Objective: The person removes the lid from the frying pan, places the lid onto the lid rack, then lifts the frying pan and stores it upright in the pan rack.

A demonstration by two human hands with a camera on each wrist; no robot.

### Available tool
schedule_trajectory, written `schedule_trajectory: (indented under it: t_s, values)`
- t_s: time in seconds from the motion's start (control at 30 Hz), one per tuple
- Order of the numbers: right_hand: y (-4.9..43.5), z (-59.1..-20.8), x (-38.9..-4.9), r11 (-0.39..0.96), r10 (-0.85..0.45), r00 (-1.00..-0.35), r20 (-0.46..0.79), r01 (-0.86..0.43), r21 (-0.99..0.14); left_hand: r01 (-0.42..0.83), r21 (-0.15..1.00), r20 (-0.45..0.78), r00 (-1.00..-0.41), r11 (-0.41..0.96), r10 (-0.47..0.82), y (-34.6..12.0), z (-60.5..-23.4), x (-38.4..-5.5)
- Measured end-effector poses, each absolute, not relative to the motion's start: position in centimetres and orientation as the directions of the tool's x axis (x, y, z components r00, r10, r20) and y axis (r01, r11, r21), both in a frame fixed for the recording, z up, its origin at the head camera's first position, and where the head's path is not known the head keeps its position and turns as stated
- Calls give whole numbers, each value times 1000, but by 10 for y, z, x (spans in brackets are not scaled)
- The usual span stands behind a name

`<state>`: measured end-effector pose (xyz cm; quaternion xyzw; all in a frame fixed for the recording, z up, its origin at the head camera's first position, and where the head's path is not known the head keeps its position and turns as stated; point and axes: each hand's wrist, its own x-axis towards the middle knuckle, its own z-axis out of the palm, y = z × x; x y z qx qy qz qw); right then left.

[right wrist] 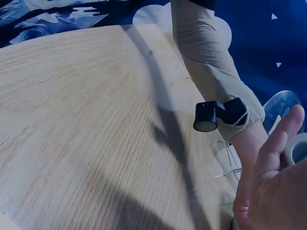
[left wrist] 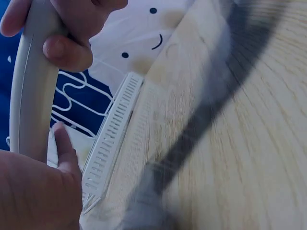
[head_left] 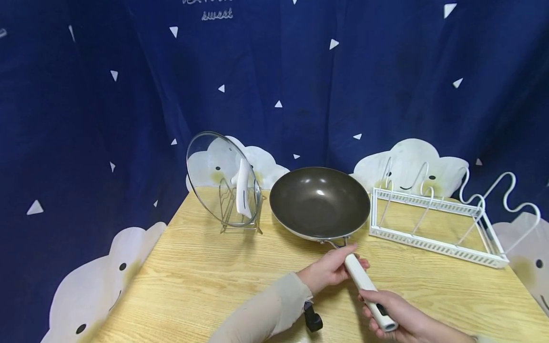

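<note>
A wok [head_left: 319,202] with a dark inside and a white handle [head_left: 358,271] is in the middle of the head view, its bowl facing up and toward me. My left hand [head_left: 328,271] grips the handle close to the bowl, thumb along the top and fingertips showing on the far side. Nearer the handle's end, my right hand [head_left: 396,312] holds it with the thumb on top and fingers beneath. Both hands also show round the handle [left wrist: 33,96] in the left wrist view. Whether the wok's base touches the table is hidden.
Left of the wok, a glass lid [head_left: 206,190] with a white knob stands upright in a small wire rack [head_left: 227,224]. A white rack [head_left: 437,245] with wavy dividers stands on the right of the wooden table [head_left: 180,281]. A blue curtain [head_left: 274,62] hangs behind.
</note>
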<state>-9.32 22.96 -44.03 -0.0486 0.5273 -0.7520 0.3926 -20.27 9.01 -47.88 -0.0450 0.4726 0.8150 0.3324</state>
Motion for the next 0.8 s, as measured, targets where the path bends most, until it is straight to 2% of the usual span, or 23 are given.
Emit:
schedule_trajectory:
  t_s: [0.27, 0.43, 0.8]
  values:
    - [222, -437, -97, -109, -587, -689, -426, 588, -801, -562, 729, -398, -812, -390, 426, 96, -479, -202]
    - [217, -438, -95, -93, -552, -724, -414, 547, -832, -550, 736, -417, -828, -394, 376, 96, -477, -200]
    - [210, -439, -95, -63, -544, -749, -378, 486, -872, -595, 642, -440, -803, -484, 403, 97, -473, -200]
